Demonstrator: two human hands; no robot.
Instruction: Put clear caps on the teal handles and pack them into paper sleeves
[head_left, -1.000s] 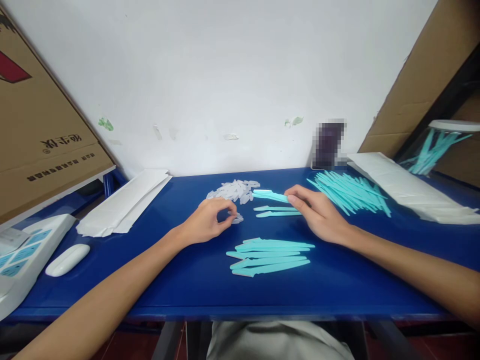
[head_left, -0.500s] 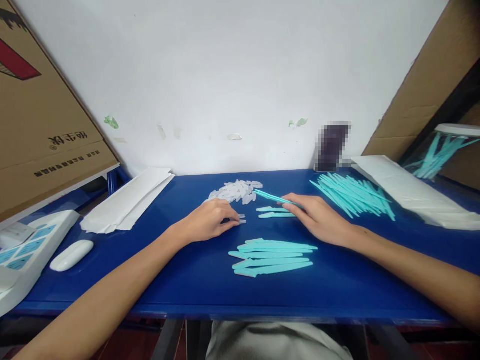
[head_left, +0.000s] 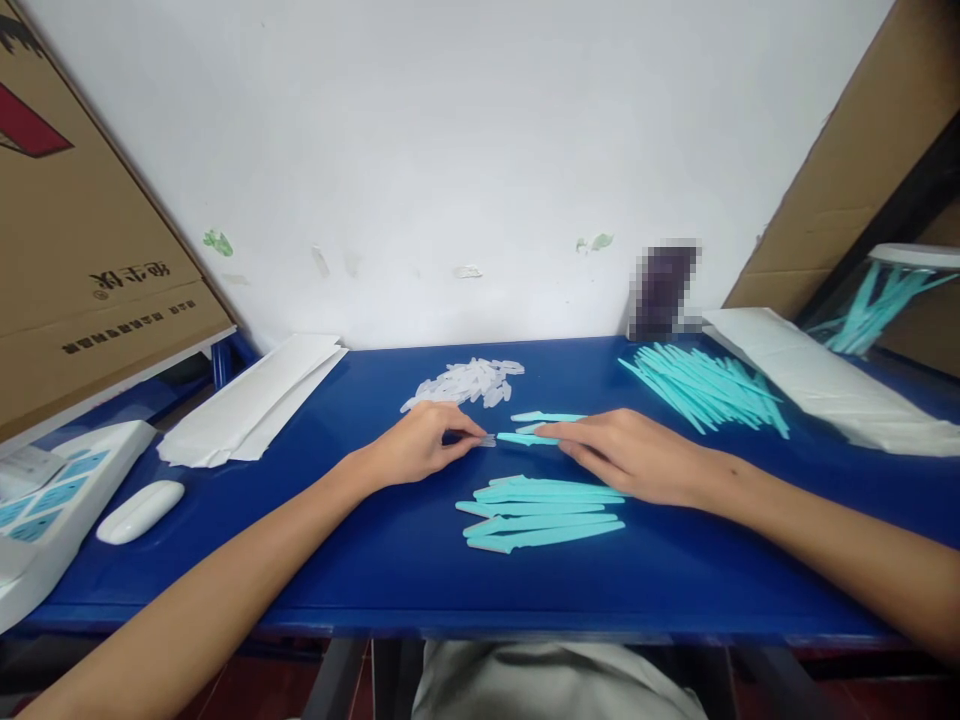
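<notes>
My left hand is closed in a pinch on small clear plastic blade caps, whose ends poke out past the fingertips. Facing them, a turquoise eyebrow razor sticks out of my right hand, its tip a short way from the caps. The right fingers hide its handle and may hold more than one. Another turquoise razor lies just behind those fingers. Nearer me a loose row of turquoise razors rests on the table. Beyond my left hand is a heap of clear caps.
A large pile of turquoise razors lies at the right, beside a white padded sheet. A clear tub holds more. At the left are white paper sheets, a white oval case and a cardboard box.
My right hand has moved left and down, bringing the razor from above the table to the caps in my left hand. The left hand has shifted slightly right.
</notes>
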